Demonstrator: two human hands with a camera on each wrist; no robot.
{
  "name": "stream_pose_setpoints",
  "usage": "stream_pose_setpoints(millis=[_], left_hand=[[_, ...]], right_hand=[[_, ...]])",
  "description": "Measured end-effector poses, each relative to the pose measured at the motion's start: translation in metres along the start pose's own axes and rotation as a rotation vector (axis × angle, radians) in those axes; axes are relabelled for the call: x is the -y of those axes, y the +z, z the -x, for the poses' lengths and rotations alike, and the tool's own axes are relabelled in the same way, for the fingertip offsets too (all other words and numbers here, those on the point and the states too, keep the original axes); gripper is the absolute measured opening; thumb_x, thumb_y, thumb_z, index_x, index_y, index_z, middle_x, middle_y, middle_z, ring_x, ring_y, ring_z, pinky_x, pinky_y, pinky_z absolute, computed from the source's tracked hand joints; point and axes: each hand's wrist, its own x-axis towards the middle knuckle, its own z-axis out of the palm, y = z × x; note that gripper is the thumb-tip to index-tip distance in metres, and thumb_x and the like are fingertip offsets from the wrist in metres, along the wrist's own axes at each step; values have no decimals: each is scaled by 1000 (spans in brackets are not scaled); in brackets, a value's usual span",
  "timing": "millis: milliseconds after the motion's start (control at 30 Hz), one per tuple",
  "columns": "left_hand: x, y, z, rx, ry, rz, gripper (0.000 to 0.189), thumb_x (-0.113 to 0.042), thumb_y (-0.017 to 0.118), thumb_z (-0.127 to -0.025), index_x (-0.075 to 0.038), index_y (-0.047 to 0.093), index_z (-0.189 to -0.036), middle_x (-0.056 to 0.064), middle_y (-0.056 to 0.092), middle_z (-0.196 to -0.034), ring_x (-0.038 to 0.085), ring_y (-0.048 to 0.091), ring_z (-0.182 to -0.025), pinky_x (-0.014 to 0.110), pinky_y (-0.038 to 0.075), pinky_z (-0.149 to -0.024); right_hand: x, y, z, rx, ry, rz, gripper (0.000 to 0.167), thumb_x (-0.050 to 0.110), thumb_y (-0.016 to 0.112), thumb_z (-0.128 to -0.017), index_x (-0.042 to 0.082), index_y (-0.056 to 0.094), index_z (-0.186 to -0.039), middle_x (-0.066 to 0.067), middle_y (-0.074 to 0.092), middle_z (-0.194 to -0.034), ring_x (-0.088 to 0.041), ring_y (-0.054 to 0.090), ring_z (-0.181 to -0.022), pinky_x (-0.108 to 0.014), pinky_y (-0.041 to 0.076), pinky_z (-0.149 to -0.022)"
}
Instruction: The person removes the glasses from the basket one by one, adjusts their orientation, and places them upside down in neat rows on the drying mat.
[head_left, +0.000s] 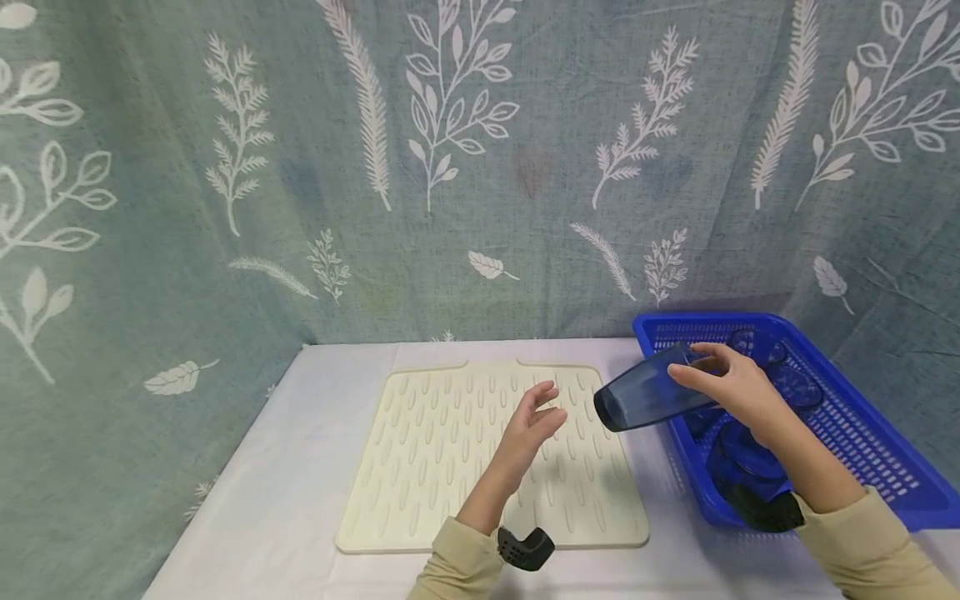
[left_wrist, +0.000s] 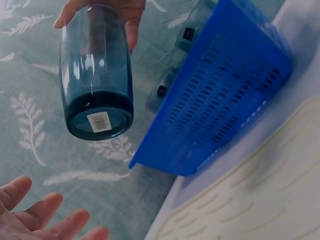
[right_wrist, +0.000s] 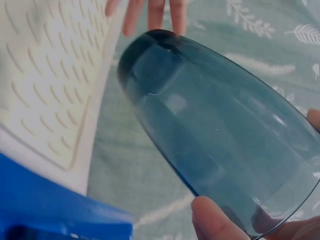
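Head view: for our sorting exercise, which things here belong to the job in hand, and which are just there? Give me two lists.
Likely part of the job:
blue glass, held in the right grip
blue basket
glassware inside it
ridged cream mat, near the left grip

Likely just there:
leaf-patterned curtain
white tablecloth
black wristband

Two hands (head_left: 523,435) (head_left: 738,390) and one glass tumbler (head_left: 648,396) are showing right of centre; one drying mat (head_left: 480,442) is lying lower centre; one basket (head_left: 870,442) is holding at least three glasses (head_left: 797,388), lower right.
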Motion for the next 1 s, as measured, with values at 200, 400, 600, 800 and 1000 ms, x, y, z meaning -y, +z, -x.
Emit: stream_pose_setpoints(millis=[200, 400, 600, 800, 1000], left_hand=[[-3, -3, 1, -17, 8, -52, 63, -39, 53, -88, -14, 31, -141, 10, 35, -143, 31, 36, -129, 50, 34, -102], [-5, -8, 2, -17, 5, -87, 64, -41, 54, -88, -16, 31, -142, 10, 34, -143, 30, 36, -129, 52, 34, -101], [-8, -14, 2, -1, 16, -104, 66, -43, 55, -87, -15, 30, -142, 10, 33, -143, 31, 35, -130, 51, 35, -101], [-12, -21, 2, -4, 6, -153, 67, -40, 59, -87, -15, 30, -142, 10, 33, -144, 32, 34, -130, 48, 36, -101], [-14, -28, 2, -6, 23, -232, 66, -39, 60, -86, -14, 32, -141, 10, 34, -144, 30, 35, -130, 47, 34, -102]], right_hand=[[-1, 12, 3, -7, 4, -105, 77, 47, 49, -90, -1, 22, -142, -30, 41, -129, -42, 43, -115, -54, 41, -86], [-4, 21, 5, -8, -16, -150, 75, 45, 49, -91, 0, 20, -144, -28, 40, -130, -41, 44, -115, -50, 44, -84], [-3, 31, 8, -14, -8, -212, 74, 43, 50, -91, 1, 19, -144, -27, 38, -132, -40, 41, -117, -52, 43, -86], [-1, 40, 8, 4, 32, -274, 75, 45, 50, -91, 1, 19, -143, -26, 36, -134, -40, 37, -120, -58, 39, -91], [0, 48, 4, 13, 57, -340, 75, 44, 51, -90, 2, 18, -144, -25, 32, -138, -40, 32, -126, -61, 32, -97]])
